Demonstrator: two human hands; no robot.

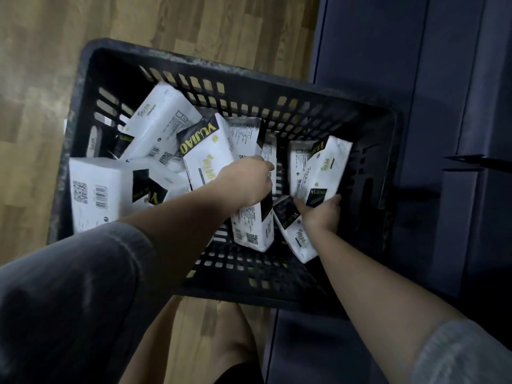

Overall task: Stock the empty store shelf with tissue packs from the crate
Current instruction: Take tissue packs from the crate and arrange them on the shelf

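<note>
A black slatted plastic crate stands on the floor below me with several white tissue packs with black and yellow labels inside. My left hand reaches into the middle of the crate and grips an upright tissue pack from above. My right hand holds another tissue pack by its lower end at the crate's right side; that pack is tilted and lifted off the heap. More packs lie at the left and at the back.
A dark blue shelf unit stands right beside the crate on the right. Wooden floor lies to the left and behind. My legs show below the crate's near rim.
</note>
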